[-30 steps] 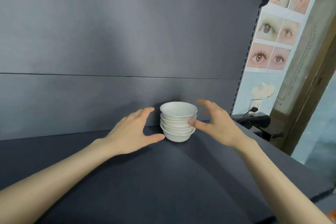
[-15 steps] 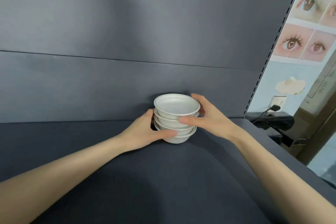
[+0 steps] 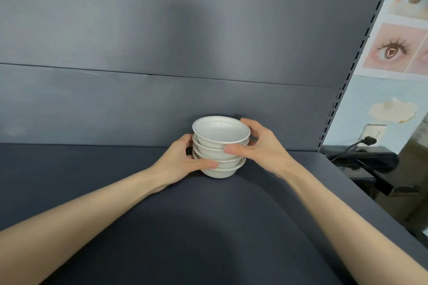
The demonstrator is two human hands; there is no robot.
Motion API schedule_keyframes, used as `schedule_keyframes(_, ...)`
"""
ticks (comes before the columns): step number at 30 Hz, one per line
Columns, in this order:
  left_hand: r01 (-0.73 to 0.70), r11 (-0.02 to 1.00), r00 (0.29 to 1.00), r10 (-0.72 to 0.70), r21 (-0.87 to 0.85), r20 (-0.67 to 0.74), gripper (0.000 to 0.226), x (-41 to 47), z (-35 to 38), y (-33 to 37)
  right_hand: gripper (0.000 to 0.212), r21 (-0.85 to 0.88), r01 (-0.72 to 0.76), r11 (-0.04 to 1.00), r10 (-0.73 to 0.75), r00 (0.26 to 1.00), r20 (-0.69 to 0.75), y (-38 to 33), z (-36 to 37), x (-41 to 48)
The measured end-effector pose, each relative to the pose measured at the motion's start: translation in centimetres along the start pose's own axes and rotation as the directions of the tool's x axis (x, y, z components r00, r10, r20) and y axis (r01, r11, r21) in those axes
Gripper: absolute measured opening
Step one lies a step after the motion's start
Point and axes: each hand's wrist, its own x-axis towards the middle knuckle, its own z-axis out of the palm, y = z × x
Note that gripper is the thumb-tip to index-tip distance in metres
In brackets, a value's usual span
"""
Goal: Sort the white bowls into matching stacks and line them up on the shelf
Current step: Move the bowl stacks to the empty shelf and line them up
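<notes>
**Stack of bowls on the shelf, head view.** The stack [image 3: 215,140] of nested, upright white bowls stands on the shelf [image 3: 208,227] just right of frame centre, close to the back panel [image 3: 162,104]. The left grip [image 3: 180,159] is clamped on the lower bowls, with the thumb across their front and the fingers round the left side. The right grip [image 3: 261,148] is clamped higher, with the thumb on the second bowl and the fingers curled round the far side near the top rim. Holding from opposite sides at two heights probably keeps the bowls from sliding apart while the stack is squared or shifted. Its place near the panel suggests the start of a row. No other stack is in view.
</notes>
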Motion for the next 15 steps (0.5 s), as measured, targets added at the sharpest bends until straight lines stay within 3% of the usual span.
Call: schedule_keyframes(15, 0.018, 0.998, 0.979, -0.031, -0.068, -0.201, 0.082, -6.3, -1.2, 2.3, 0.044, 0.067, 0.097, 0.993, -0.106, 0.983, 0.152, -3.5, 2.2, -1.7)
